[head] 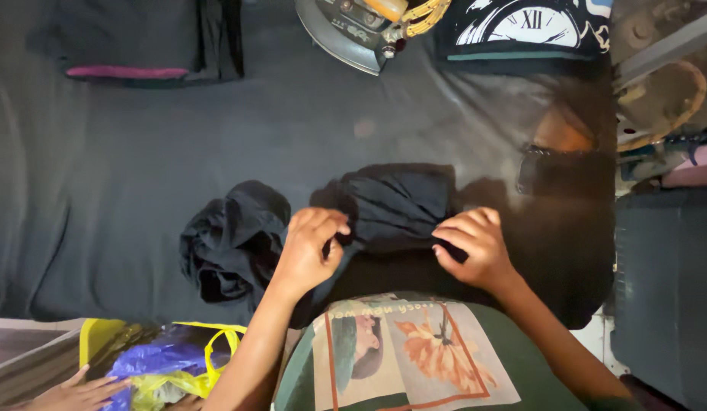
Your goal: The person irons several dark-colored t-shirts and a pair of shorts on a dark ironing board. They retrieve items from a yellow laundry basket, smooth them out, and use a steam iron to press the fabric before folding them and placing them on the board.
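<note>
While both hands pinch the black garment (395, 205) at the desk's (102, 190) six o'clock edge — left hand (308, 251) and right hand (475, 245) with fingers pressed together — an iron (353, 30) rests at twelve o'clock.

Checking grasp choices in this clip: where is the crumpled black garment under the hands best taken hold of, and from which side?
Probably along its near edge, from the person's side. The black garment lies bunched on the ironing table, and its near hem is where the left hand and right hand already pinch it, spread apart. The far part is gathered folds with no clear edge.
</note>
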